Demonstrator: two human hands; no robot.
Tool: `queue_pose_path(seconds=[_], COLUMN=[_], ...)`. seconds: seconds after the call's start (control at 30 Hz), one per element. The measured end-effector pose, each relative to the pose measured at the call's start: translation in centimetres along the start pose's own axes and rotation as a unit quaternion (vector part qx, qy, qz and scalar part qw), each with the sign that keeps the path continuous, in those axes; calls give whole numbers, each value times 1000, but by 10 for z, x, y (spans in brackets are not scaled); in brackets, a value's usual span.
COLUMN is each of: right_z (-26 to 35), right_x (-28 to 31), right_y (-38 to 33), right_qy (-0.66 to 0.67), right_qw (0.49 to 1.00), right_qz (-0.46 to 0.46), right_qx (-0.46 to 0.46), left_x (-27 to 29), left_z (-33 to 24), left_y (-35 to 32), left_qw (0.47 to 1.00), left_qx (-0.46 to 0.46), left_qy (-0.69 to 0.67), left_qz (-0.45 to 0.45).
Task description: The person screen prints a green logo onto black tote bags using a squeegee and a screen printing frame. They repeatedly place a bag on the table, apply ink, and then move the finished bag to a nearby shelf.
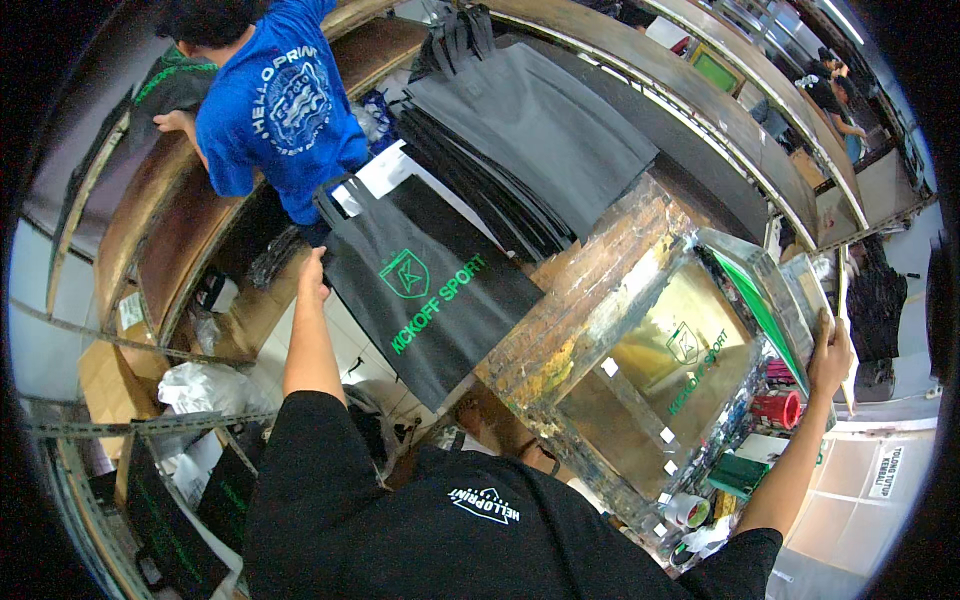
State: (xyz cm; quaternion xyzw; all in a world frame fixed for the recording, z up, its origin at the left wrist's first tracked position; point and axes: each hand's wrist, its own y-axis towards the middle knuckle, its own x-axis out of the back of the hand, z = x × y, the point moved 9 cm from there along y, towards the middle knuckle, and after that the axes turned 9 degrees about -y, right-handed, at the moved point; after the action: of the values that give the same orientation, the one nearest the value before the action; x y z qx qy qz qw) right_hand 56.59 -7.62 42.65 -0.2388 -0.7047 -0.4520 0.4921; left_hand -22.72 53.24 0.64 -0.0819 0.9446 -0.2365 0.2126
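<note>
My left hand (315, 275) is closed on the edge of a black tote bag (460, 310), near its handles. The bag carries a green printed emblem and lettering and hangs out flat, its right side by the worktable. On the right, my right hand (830, 355) grips the outer edge of a screen printing frame (755, 290), which is tilted up with green ink along its inner side. Below the frame lies a printing board (645, 375) with a yellowish sheet bearing the same green design and small white tabs along its edge.
A stack of dark tote bags (530, 130) lies beyond the table's paint-stained wooden edge (600, 260). A co-worker in a blue shirt (285, 105) stands at far left, by wooden racks (165, 240). A red cup (775, 408) and a green container (738, 474) sit below the frame.
</note>
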Motion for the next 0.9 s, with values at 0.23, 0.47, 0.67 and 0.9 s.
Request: queue_pose_path(seconds=[0.23, 0.47, 0.67, 0.9], right_z=[15, 15, 16, 15], right_x=[-1, 1, -2, 7], right_y=[4, 4, 2, -7], right_qy=[42, 75, 73, 51], right_qw=[990, 995, 993, 992], right_qz=[-113, -35, -69, -96], right_qx=[79, 58, 66, 69], left_x=[-3, 16, 64, 45], left_z=[-13, 55, 134, 153], left_y=[70, -20, 10, 4], left_qw=[997, 970, 975, 968], left_qx=[16, 87, 126, 181], left_qy=[-64, -204, -168, -169], left_qz=[34, 97, 76, 31])
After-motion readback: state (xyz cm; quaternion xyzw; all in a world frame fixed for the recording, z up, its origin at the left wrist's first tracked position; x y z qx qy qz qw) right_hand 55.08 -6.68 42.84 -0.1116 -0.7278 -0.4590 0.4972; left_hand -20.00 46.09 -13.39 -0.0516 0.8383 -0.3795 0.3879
